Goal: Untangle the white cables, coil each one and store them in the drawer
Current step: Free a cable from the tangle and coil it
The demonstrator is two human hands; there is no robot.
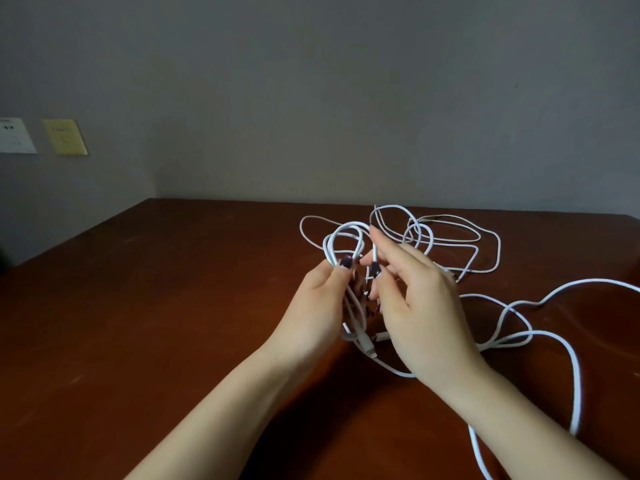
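A tangle of white cables [450, 237] lies on the brown table [156, 289], right of centre. My left hand [318, 306] grips a small coil of white cable [343, 237] whose loops stand up above my thumb; a plug end [367, 344] hangs below my palm. My right hand [422, 306] is close beside it and pinches a white strand [375, 251] between thumb and forefinger. A thicker white cable [571, 368] runs in wide loops to the right and off the near edge. No drawer is in view.
A grey wall stands behind the table. Two wall plates, one white [15, 135] and one yellowish [65, 136], sit on the wall at far left. The table's left edge runs diagonally toward the back corner [156, 199].
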